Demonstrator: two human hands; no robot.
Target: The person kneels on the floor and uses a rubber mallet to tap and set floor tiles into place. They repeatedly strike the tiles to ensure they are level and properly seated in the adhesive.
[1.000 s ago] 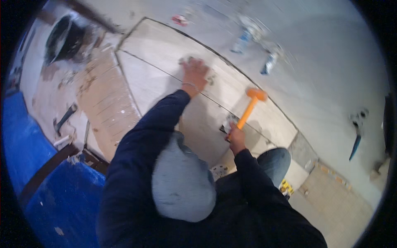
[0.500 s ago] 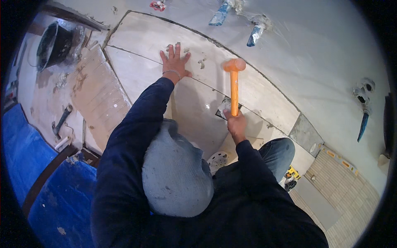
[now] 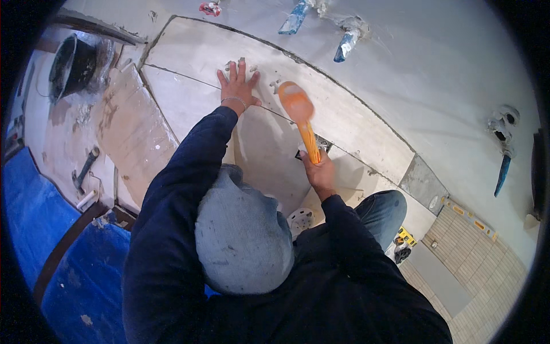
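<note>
My right hand (image 3: 320, 172) is wrapped round the handle of an orange rubber mallet (image 3: 308, 140). The mallet's head is blurred and tilts up and to the left above the floor tiles. My left hand (image 3: 235, 87) lies flat with spread fingers on a large pale tile (image 3: 321, 90), close to a dark joint. Smears of grey mortar mark the tile around those fingertips. A dark square drain (image 3: 324, 144), partly hidden, shows behind my right hand. The neighbouring pale tile (image 3: 269, 155) lies in the shadow of my arms.
A black bucket (image 3: 73, 67) stands at the far left near a claw hammer (image 3: 85, 168). Blue sheeting (image 3: 86, 275) covers the lower left. Blue-taped pipes (image 3: 347, 45) stick out of the wall. A yellow spirit level (image 3: 470, 218) lies by the wall at right.
The mallet's head has swung left and turned, and my right hand has shifted slightly left with it. My left hand stays flat on the tile.
</note>
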